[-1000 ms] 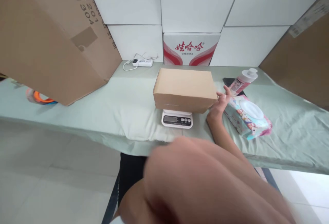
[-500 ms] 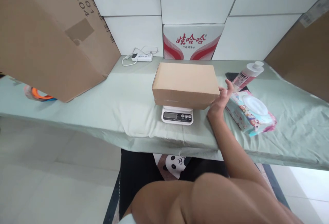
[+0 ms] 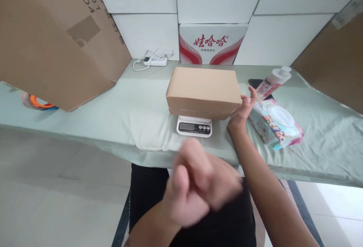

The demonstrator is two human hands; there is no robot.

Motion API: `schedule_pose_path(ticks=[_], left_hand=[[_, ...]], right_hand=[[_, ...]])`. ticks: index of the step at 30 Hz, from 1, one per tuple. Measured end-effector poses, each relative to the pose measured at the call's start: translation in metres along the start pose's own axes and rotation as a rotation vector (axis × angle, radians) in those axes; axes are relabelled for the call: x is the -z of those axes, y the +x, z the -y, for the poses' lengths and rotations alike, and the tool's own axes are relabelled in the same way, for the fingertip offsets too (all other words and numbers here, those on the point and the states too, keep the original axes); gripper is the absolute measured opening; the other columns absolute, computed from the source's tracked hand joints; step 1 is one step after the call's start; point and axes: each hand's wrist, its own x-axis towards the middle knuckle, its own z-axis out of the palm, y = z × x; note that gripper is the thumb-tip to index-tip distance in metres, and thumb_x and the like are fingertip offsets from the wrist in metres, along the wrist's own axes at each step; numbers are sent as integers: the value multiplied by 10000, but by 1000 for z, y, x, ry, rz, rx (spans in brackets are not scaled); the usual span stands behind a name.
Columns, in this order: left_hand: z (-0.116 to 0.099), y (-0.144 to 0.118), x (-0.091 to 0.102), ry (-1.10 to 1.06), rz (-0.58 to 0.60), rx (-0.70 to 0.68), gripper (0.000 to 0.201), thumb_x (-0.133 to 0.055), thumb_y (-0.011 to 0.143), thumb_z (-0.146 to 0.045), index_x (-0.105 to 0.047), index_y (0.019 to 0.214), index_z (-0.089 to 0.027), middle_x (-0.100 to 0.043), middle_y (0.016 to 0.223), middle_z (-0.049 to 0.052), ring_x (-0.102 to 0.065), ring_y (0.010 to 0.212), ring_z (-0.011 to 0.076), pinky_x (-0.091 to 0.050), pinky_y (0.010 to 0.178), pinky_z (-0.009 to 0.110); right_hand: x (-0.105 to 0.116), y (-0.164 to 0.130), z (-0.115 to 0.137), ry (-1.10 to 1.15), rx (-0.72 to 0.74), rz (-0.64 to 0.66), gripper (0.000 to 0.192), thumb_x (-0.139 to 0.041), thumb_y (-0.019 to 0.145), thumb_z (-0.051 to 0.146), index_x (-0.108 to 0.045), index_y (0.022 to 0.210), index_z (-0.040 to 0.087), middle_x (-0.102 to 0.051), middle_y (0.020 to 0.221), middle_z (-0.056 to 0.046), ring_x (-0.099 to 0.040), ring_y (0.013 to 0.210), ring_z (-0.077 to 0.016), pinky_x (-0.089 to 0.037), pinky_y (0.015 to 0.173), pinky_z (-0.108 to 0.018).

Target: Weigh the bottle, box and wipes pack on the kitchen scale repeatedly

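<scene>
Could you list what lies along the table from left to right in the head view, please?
Tape roll → large cardboard box → power strip → small box on the scale → right hand → wipes pack.

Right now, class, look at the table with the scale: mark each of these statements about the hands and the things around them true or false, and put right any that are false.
1. The cardboard box rests on the digital kitchen scale. True.
2. The right hand touches the box's right end. True.
3. The left hand grips the scale. False: it is blurred in the foreground, short of the table edge, and holds nothing that can be seen.
4. The pack of wet wipes lies left of the box. False: it lies to its right, beside the right hand.
5. The pink bottle lies tilted behind the wipes. True.
6. The white power strip sits on top of the box. False: it lies on the table by the wall.
</scene>
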Motion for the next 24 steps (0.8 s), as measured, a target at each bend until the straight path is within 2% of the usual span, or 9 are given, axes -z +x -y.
schedule_pose_path(ticks=[1, 3, 5, 7, 9, 12, 15, 20, 24], left_hand=[[6, 13, 8, 25, -10, -80, 597, -480, 1015, -713, -348, 670, -244, -245, 427, -83, -217, 369, 120, -260, 422, 299], [18, 43, 36, 153, -218, -324, 556, -681, 986, -506, -326, 662, -226, -294, 477, -85, -266, 429, 102, -285, 475, 274], [28, 75, 72, 301, -374, -481, 502, -727, 960, -427, -380, 658, -226, -362, 501, -78, -368, 477, 105, -346, 523, 261], [38, 106, 103, 453, -429, -470, 406, -668, 993, -428, -499, 684, -224, -541, 639, -28, -555, 642, 129, -482, 674, 268], [45, 133, 119, 527, -391, -364, 331, -589, 1030, -457, -631, 800, -224, -705, 881, 45, -686, 901, 171, -544, 813, 288], [52, 165, 119, 473, -234, -198, 373, -611, 1006, -537, -608, 805, -223, -736, 976, 70, -718, 983, 202, -581, 864, 314], [50, 188, 107, 412, -157, -180, 466, -673, 956, -609, -511, 748, -225, -715, 922, 62, -719, 943, 205, -598, 836, 315], [46, 227, 100, 344, -105, -279, 570, -727, 903, -667, -391, 741, -236, -565, 775, 6, -657, 814, 161, -585, 762, 276], [61, 275, 108, 322, -92, -311, 596, -694, 901, -723, -369, 765, -242, -487, 761, -9, -616, 749, 142, -556, 707, 262]], right_hand=[[-1, 0, 2, 7, -3, -2, 512, -456, 965, 663, -514, 1415, 424, -572, 1023, -15, -611, 774, -176, -506, 634, -311], [-2, -3, 8, 10, -12, -1, 520, -465, 962, 662, -519, 1416, 414, -573, 1038, -11, -613, 786, -172, -515, 661, -316], [-4, -8, 15, -10, -21, 24, 531, -467, 965, 671, -531, 1418, 402, -580, 1060, -11, -624, 821, -175, -533, 715, -330], [-4, -14, 22, -48, -2, 66, 554, -451, 971, 695, -551, 1424, 390, -601, 1105, -19, -651, 921, -196, -560, 824, -376], [-3, -21, 30, -78, 36, 124, 597, -411, 985, 721, -557, 1453, 380, -633, 1186, -36, -666, 1082, -230, -554, 979, -454], [-2, -28, 42, -106, 59, 222, 667, -365, 1002, 746, -525, 1525, 364, -617, 1443, -66, -582, 1391, -275, -468, 1173, -535], [-5, -24, 55, -143, 33, 258, 724, -370, 987, 793, -487, 1570, 381, -484, 1655, -36, -399, 1595, -287, -423, 1249, -551], [-23, 8, 72, -133, 25, 361, 709, -436, 980, 795, -402, 1611, 475, -373, 1744, 46, -286, 1663, -288, -395, 1285, -589], [-54, 47, 61, -89, 46, 404, 691, -451, 989, 773, -365, 1616, 497, -302, 1771, 82, -255, 1673, -283, -363, 1302, -604]])
